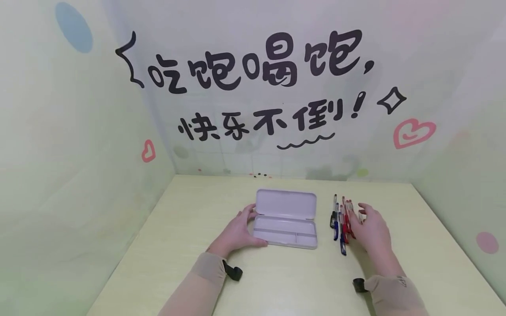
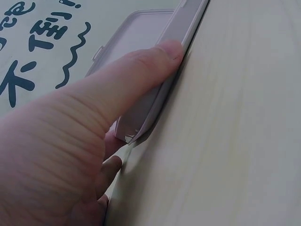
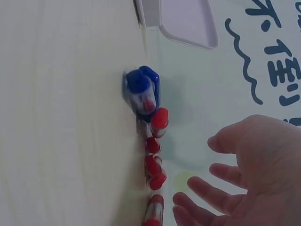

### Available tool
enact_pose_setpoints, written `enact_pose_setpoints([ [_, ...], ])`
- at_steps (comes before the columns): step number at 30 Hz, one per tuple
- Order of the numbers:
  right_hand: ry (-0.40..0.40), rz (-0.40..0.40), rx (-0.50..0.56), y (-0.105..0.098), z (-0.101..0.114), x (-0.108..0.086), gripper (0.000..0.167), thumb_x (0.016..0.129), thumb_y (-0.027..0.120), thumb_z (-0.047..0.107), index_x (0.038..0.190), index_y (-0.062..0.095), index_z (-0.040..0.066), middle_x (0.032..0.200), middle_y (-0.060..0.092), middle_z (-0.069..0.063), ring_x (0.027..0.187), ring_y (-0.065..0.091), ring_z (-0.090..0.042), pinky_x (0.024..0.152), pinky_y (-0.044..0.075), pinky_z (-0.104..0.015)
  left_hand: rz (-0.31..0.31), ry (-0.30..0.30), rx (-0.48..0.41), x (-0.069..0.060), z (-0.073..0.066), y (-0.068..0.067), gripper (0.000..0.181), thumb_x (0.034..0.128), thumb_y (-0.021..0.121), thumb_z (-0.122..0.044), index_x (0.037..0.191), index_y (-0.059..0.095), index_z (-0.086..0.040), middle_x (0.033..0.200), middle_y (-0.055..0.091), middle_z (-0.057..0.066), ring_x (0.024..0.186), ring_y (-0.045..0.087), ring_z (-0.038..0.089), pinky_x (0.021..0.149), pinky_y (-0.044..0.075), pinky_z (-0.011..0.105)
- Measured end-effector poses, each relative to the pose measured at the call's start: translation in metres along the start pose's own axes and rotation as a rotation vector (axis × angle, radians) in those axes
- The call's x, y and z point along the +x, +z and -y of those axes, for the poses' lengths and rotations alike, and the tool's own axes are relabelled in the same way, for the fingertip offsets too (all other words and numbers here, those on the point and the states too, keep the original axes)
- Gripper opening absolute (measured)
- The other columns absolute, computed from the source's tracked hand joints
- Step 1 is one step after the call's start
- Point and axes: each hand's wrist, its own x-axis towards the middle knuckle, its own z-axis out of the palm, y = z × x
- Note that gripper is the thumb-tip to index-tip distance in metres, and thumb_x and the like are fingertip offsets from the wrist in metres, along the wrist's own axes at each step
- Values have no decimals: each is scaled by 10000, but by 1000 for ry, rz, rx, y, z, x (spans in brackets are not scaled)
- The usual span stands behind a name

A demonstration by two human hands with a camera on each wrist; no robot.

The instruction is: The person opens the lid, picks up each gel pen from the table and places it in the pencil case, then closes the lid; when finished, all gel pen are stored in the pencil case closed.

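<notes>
Pen case [image 1: 274, 235] sits mid-tabletop [image 1: 300, 281], lid [image 1: 286, 204] raised on the far side, divided tray toward the near side. Left hand [image 1: 237, 230] is clamped on its left end: thumb along the near wall, fingers round behind. Right hand [image 1: 373, 230] is well apart from the left, fingers loosely spread and gripping nothing, at the right side of the pens [image 1: 345, 228]; can't tell if any fingertip touches. Pens lie in a loose bunch right of the case, red, blue and black caps, roughly near-to-far. Handling, my read: pens light, stiff, smooth barrels, prone to roll and slip over each other; not fragile. Best hold is mid-barrel, thumb one side, fingers the other; pinching a cap risks pulling it off. Case looks thin and light, so it'd skid if bumped; hold the tray wall, not the lid or hinge.
</notes>
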Motion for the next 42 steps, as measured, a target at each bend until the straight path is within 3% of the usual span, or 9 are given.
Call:
enact_pose_setpoints([
  [11,99,92,-125,-4,-23,3,658,1080,508,256,1605,380,-120,1480,470,-490,1284,540,-674,1019,551,-749,-2,-4,10,0,0,0,1371,631,1060,-499,1724,282,-219,1594,652,-9,1604,485,306,1449,138,510],
  [24,149,134,-208,-2,-29,5,573,1044,524,185,1466,506,-203,1389,543,-496,1218,580,-662,999,567,-725,-3,10,24,1,3,1,1380,642,1050,-523,1733,267,-203,1599,650,-12,1580,519,244,1457,125,464],
  [34,184,121,-155,-4,-32,5,470,972,551,129,1304,595,-201,1219,669,-419,987,673,-499,789,602,-569,-5,15,17,1,0,0,1358,664,1050,-491,1729,270,-176,1595,654,10,1581,518,282,1454,146,496],
  [38,196,119,-154,-6,-29,4,469,987,550,128,1327,585,-192,1213,656,-408,977,663,-481,767,591,-548,-3,-5,6,0,-1,0,1359,663,1055,-491,1730,270,-183,1591,657,3,1625,454,318,1448,165,522],
  [42,190,65,-170,-7,-20,2,492,1026,522,156,1414,561,-145,1275,610,-397,1024,647,-494,743,595,-554,0,-17,2,-1,-2,0,1361,659,1057,-495,1732,271,-202,1590,656,-19,1636,436,314,1450,155,511],
])
